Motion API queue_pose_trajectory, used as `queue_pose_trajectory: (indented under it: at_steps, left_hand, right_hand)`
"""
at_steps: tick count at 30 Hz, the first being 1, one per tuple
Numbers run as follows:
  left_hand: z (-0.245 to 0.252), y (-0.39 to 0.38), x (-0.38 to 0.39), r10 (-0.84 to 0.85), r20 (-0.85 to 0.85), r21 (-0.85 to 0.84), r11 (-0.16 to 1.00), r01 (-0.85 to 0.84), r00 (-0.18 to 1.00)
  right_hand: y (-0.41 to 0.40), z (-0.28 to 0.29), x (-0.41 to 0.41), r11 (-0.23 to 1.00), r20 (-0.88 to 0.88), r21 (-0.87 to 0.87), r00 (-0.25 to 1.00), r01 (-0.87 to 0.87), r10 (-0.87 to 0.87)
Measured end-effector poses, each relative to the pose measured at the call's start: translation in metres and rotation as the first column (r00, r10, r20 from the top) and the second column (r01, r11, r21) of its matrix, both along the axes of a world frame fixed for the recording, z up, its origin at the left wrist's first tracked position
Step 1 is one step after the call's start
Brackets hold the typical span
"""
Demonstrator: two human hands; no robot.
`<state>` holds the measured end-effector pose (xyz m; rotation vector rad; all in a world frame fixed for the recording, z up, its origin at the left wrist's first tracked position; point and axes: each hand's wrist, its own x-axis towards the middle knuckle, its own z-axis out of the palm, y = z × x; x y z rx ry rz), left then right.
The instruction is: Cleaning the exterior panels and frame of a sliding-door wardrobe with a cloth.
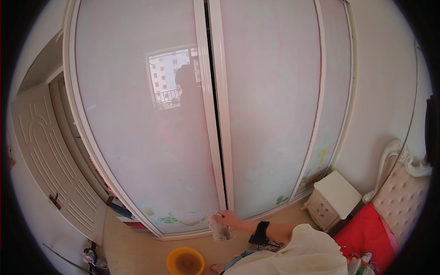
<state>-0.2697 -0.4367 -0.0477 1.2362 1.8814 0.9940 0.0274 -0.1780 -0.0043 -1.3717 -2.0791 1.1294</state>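
Note:
My right hand (pixel 228 219) is pressed against the white frame (pixel 221 144) of a wardrobe's sliding door, low down near the floor. A greyish-white cloth (pixel 220 231) is held in it and hangs below the fingers. On that wrist is a black band (pixel 262 231). Two large frosted door panels, the left panel (pixel 137 137) and the right panel (pixel 271 110), meet at a narrow dark gap beside the hand. A yellow basin (pixel 185 261) with brownish water stands on the floor just left of my body. My left hand is out of view.
A white nightstand (pixel 338 189) stands at the right, beside a bed with a tufted headboard (pixel 402 192) and red bedding (pixel 361 233). At the left is a panelled door (pixel 58 158), standing ajar. Boxes or books (pixel 132 221) lie at the wardrobe's left end.

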Motion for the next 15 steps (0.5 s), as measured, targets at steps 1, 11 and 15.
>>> queue_pose_trajectory:
  at_steps: [1, 11, 15]
  left_hand:
    - [0.001, 0.007, 0.003, -0.008, -0.005, 0.008, 1.000, 0.008, 1.000]
    - [0.009, 0.053, 0.011, -0.028, 0.005, 0.025, 0.999, 0.028, 1.000]
    - [0.010, 0.079, 0.014, -0.028, 0.008, 0.040, 0.999, 0.028, 1.000]
  right_hand:
    - [0.021, -0.010, 0.008, 0.996, -0.077, 0.029, 0.994, 0.080, -0.077]
    - [0.147, 0.173, 0.104, 0.965, -0.689, -0.230, 0.680, 0.123, -0.251]
    - [0.180, 0.284, 0.151, 0.972, -0.717, -0.184, 0.657, 0.147, -0.235]
